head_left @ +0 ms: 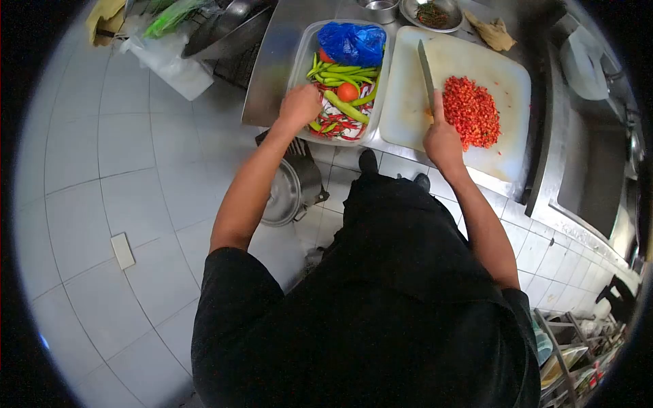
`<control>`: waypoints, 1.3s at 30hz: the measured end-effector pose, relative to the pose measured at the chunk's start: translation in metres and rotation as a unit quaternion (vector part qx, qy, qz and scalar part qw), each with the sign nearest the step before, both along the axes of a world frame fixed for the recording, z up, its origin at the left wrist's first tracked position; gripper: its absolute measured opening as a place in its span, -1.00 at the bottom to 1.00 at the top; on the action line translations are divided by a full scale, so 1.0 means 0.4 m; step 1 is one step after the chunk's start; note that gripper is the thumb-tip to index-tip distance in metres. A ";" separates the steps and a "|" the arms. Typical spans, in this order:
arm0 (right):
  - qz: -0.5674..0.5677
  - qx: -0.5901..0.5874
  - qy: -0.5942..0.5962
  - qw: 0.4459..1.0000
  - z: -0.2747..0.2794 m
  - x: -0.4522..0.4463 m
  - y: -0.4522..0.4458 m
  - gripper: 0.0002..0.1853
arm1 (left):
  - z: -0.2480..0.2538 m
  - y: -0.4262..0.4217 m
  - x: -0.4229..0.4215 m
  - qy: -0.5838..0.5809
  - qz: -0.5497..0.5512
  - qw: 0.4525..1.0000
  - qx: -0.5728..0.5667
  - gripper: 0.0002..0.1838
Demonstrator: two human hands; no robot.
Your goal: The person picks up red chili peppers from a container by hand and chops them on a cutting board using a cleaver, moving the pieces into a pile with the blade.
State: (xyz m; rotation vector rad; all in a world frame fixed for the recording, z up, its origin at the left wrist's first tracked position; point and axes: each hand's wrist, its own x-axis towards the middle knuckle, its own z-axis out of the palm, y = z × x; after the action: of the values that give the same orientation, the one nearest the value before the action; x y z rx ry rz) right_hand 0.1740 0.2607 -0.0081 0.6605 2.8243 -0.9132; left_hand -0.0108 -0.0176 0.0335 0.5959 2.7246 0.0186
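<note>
My right hand (443, 143) grips a kitchen knife (426, 71) over the white cutting board (405, 126), index finger stretched along its spine. Right beside the blade lies a heap of chopped red chili (471, 112). At the left edge of a clear plastic tub (386, 64) is my left hand (300, 107), its fingers curled and partly hidden; whether they hold anything does not show. Inside the tub lie long green chilies (345, 107), small red chilies (343, 126), a tomato (347, 92) and a blue plastic bag (350, 42).
A steel bowl (432, 15) and a crumpled brown cloth (491, 30) are behind the board. To the right is a steel sink (592, 136). A lidded metal pot (292, 190) stands below the counter's left end, near my legs.
</note>
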 end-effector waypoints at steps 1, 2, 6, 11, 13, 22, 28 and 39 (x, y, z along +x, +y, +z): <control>0.000 0.003 0.001 1.000 0.002 -0.001 0.000 0.02 | -0.023 -0.005 0.017 0.031 -0.003 0.999 -0.026 -0.69; 0.007 -0.002 0.007 1.000 0.001 0.002 -0.001 -0.02 | -0.045 -0.011 0.030 0.062 -0.005 0.997 -0.053 -0.69; 0.018 -0.021 0.034 0.999 -0.003 0.009 0.008 -0.08 | -0.066 0.020 0.051 0.057 -0.010 0.991 -0.117 -0.74; 0.002 -0.035 0.022 0.999 0.005 0.011 0.018 -0.05 | -0.132 0.028 0.015 0.081 0.046 0.989 -0.116 -0.74; -0.003 -0.045 0.016 0.999 0.006 0.010 0.020 -0.05 | -0.103 0.052 0.038 0.076 0.064 0.987 -0.125 -0.72; -0.008 -0.041 0.135 0.990 -0.032 0.038 -0.016 -0.09 | -0.153 0.032 0.015 0.104 0.063 0.988 -0.099 -0.73; -0.029 -0.073 0.082 0.994 -0.023 0.072 0.008 -0.07 | -0.098 0.045 0.032 0.122 0.105 0.985 -0.056 -0.71; -0.038 -0.038 0.052 0.997 -0.028 0.090 0.062 -0.11 | 0.144 0.286 0.284 0.134 -0.023 0.922 0.361 -0.81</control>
State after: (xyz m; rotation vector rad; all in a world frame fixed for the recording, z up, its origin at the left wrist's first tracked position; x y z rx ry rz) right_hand 0.2098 0.2855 -0.0192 0.7370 2.8550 -1.0936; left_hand 0.1029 0.0970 0.0910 0.9054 2.9181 1.0386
